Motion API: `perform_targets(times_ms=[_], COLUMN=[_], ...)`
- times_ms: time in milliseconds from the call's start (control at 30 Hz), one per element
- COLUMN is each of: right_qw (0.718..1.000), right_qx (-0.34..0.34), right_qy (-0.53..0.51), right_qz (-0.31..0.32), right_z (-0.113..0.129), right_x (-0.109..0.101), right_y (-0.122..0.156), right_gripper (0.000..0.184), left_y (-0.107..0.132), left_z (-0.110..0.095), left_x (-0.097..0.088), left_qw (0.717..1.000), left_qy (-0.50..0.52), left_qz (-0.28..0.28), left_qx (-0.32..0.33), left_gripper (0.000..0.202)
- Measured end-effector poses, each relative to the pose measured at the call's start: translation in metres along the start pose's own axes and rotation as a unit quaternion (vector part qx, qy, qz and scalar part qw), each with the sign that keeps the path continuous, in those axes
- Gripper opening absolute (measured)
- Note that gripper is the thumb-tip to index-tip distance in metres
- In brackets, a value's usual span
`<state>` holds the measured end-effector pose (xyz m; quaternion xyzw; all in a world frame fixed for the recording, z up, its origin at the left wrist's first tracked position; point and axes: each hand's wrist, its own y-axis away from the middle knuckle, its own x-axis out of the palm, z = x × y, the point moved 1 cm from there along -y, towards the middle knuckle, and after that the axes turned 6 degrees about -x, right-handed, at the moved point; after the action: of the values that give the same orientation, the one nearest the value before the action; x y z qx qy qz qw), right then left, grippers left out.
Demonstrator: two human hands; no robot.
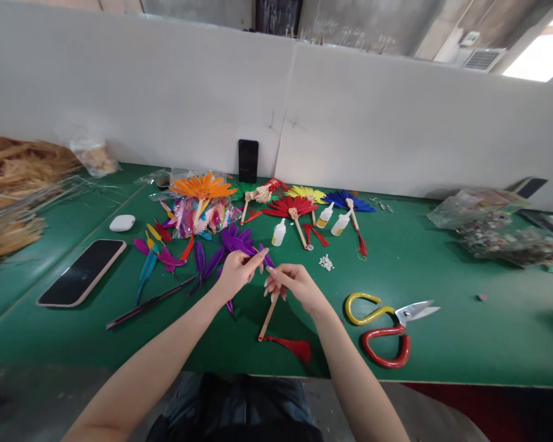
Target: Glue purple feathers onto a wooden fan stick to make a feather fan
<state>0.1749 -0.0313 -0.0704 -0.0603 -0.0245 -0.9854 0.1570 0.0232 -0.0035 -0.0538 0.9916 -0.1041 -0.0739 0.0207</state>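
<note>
My left hand (pixel 237 273) is closed in a pinch on a purple feather (pixel 245 247) over the middle of the table. Just to its right, my right hand (pixel 299 287) is closed around the upper part of a wooden fan handle (pixel 268 319). A red tassel (pixel 299 350) hangs from the handle's lower end. Between my fingertips another narrow purple feather (pixel 267 256) sticks up. The top of the handle is hidden by my right fingers. Loose purple feathers (pixel 212 263) lie left of and behind my left hand.
Finished feather fans, orange (pixel 203 185), red (pixel 291 209) and blue (pixel 349 201), lie behind my hands, near small white glue bottles (pixel 279 233). White beads (pixel 326 263) and scissors (pixel 399 314) are to the right. Tweezers (pixel 152 302) and a phone (pixel 82 273) are left.
</note>
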Motion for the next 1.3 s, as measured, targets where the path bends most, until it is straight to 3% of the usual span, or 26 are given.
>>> perform_targets(times_ms=[133, 267, 367, 533, 833, 1300], right_qw=[1.000, 0.999, 0.999, 0.996, 0.993, 0.991], right_qx=[0.011, 0.019, 0.013, 0.003, 0.060, 0.024], right_qy=[-0.017, -0.041, -0.051, -0.058, -0.095, -0.131], right_qz=[0.019, 0.027, -0.006, -0.062, -0.040, -0.001], right_z=[0.002, 0.005, 0.006, 0.002, -0.006, -0.005], right_x=[-0.001, -0.004, -0.005, -0.005, -0.002, 0.001], right_y=[0.003, 0.005, 0.004, 0.000, -0.001, 0.001], right_gripper=[0.041, 0.039, 0.036, 0.028, 0.041, 0.028], left_y=[-0.002, -0.011, -0.013, -0.009, -0.016, -0.020], left_z=[0.002, 0.008, 0.010, 0.008, 0.006, 0.011], left_x=[-0.003, -0.017, -0.023, -0.016, -0.019, -0.024], left_qw=[1.000, 0.995, 0.994, 0.997, 0.989, 0.984], left_qy=[0.023, 0.082, 0.095, 0.072, 0.126, 0.153], left_qz=[0.007, -0.042, -0.038, 0.001, -0.056, -0.064], left_qx=[0.006, 0.022, 0.028, 0.009, -0.050, -0.071], left_gripper=[0.044, 0.041, 0.041, 0.043, 0.046, 0.044])
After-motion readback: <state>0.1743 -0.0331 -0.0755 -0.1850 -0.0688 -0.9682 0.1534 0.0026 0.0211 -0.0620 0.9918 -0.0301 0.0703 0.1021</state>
